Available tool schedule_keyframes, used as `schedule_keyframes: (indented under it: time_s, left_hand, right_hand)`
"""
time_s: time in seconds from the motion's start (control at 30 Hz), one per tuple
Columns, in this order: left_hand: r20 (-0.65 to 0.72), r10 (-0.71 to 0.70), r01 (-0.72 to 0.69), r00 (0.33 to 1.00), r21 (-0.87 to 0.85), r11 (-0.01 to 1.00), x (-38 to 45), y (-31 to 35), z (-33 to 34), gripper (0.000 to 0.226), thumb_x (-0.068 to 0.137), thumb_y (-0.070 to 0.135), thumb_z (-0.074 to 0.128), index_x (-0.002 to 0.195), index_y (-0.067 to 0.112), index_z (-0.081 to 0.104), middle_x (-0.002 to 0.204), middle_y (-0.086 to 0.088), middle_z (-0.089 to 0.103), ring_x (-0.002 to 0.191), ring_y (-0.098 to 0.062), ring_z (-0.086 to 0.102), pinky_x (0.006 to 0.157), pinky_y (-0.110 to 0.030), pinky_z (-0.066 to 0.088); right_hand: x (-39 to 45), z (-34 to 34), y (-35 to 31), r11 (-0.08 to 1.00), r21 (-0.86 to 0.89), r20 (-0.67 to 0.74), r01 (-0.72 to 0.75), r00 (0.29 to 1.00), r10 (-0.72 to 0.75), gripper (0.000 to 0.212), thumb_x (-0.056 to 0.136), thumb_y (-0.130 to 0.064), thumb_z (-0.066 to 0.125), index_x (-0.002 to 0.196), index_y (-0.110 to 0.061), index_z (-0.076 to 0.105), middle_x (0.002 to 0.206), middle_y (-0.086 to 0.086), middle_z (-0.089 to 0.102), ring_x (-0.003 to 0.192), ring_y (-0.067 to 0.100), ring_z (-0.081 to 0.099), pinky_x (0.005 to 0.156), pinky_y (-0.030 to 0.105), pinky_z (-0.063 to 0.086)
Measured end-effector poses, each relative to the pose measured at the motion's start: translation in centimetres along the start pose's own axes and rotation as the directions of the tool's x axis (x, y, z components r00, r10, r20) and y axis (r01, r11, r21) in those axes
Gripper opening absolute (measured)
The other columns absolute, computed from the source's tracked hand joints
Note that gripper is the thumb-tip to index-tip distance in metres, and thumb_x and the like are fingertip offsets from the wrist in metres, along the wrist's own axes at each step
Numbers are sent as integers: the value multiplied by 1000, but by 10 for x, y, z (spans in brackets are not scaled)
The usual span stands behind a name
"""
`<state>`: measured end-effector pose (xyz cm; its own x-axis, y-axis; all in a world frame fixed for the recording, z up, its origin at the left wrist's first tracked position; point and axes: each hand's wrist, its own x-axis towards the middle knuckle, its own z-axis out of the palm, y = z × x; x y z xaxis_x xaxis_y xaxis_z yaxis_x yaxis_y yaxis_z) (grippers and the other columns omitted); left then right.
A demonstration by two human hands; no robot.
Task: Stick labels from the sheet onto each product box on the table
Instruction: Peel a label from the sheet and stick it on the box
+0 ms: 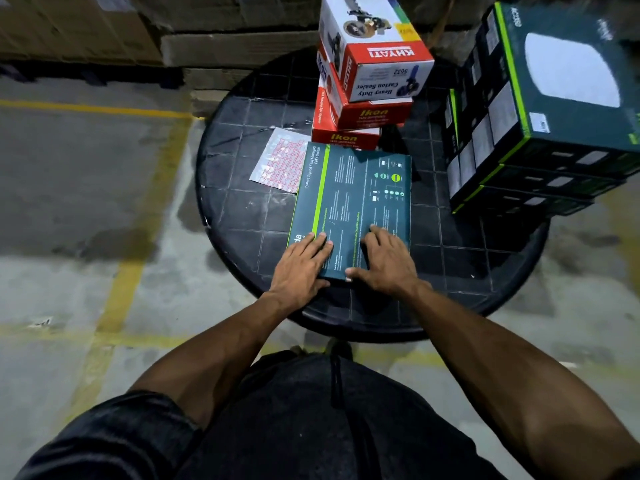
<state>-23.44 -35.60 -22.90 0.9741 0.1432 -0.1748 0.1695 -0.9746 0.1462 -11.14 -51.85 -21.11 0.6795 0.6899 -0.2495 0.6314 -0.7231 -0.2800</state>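
Flat dark-teal switch box (349, 209) lies printed face up at the near-middle of the round black table (235, 237), long axis running near to far. Left hand (301, 261) rests flat on its near-left corner, fingers straight; right hand (388, 261) is spread over the near-right part, thumb at the near edge; neither grips anything. Judgement: box is rigid card with a smooth printed skin, probably moderately heavy for its size; likely to slide on the tabletop, so best taken by its long side edges or pinned from above, as now. Label sheet (277, 161) lies just left of the box's far end, its right edge tucked under or touching the box, cannot tell which; thin, floppy, best lifted by a corner. Far side: stack of red-and-white boxes (367, 81) just beyond the teal box. Right: stack of dark green-trimmed boxes (540, 126), overhanging the table edge, crowding that side. Brown cartons (225, 46) on the floor beyond.
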Motion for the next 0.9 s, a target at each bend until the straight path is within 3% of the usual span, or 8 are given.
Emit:
schedule_keyframes:
  time_s: [0.1, 0.2, 0.3, 0.4, 0.5, 0.63, 0.73, 0.9]
  left_hand:
    - [0, 22, -22, 1000, -15, 1000, 0, -3, -2, 84, 89, 46, 61, 155, 20, 15, 163, 0, 10, 149, -20, 6, 117, -33, 11]
    - [6, 18, -17, 1000, -78, 997, -2, -7, -5, 81, 88, 46, 63, 154, 23, 20, 162, 0, 12, 149, -21, 8, 116, -34, 15]
    - [-35, -137, 130, 990, -150, 980, -13, -11, -7, 84, 84, 52, 66, 151, 23, 26, 161, -5, 11, 147, -26, 14, 114, -39, 23]
    - [-4, -324, 313, 946, -255, 915, -24, -16, -4, 94, 83, 53, 66, 153, 19, 15, 162, -13, 2, 145, -30, 19, 112, -43, 27]
    - [102, -329, 343, 939, -379, 860, -27, -14, 0, 94, 89, 44, 63, 155, 14, 2, 159, -16, 15, 140, -34, 31, 110, -45, 32]
    - [148, -330, 357, 932, -525, 772, -27, -9, -5, 89, 92, 32, 63, 155, 19, 2, 148, -16, 32, 127, -39, 45, 101, -46, 39]
    - [73, -328, 313, 942, -543, 779, -31, -10, -14, 82, 93, 37, 61, 155, 20, 9, 147, -14, 36, 129, -35, 43, 102, -43, 38]
    - [-166, -342, 182, 925, -596, 782, -38, -7, -53, 70, 94, 42, 58, 151, 16, 27, 149, -8, 43, 135, -28, 40, 107, -37, 31]
  right_hand:
    - [-1, -5, -3, 1000, 19, -38, -20, 999, 21, 51, 89, -50, 61, 126, -17, 48, 157, 5, 27, 141, 25, 29, 116, 39, 23]
    - [-6, -3, -1, 988, 117, -66, -99, 992, 107, 49, 91, -45, 61, 129, -16, 51, 157, 6, 26, 141, 26, 30, 114, 38, 27]
    - [-21, 1, 7, 929, 261, -96, -262, 951, 295, 63, 89, -43, 65, 142, -18, 42, 160, 10, 15, 145, 31, 21, 114, 43, 27]
    - [-36, 7, 18, 815, 425, -21, -394, 896, 444, 76, 89, -42, 66, 151, -23, 27, 161, 12, 10, 145, 34, 19, 112, 47, 28]
    - [-42, 14, 23, 751, 540, 91, -381, 913, 397, 86, 89, -41, 67, 156, -23, 15, 156, 17, 24, 141, 33, 29, 111, 42, 30]
    - [-49, 17, 12, 712, 607, 93, -354, 921, 379, 87, 88, -42, 68, 156, -25, 16, 157, 17, 19, 141, 33, 31, 112, 39, 30]
    - [-53, 16, 6, 746, 573, -10, -341, 907, 422, 81, 88, -49, 65, 154, -27, 23, 154, 13, 23, 137, 33, 36, 110, 43, 36]
    - [-60, -16, -4, 795, 581, -376, -174, 809, 451, 70, 87, -59, 58, 143, -19, 43, 137, 9, 44, 127, 26, 45, 104, 43, 42]
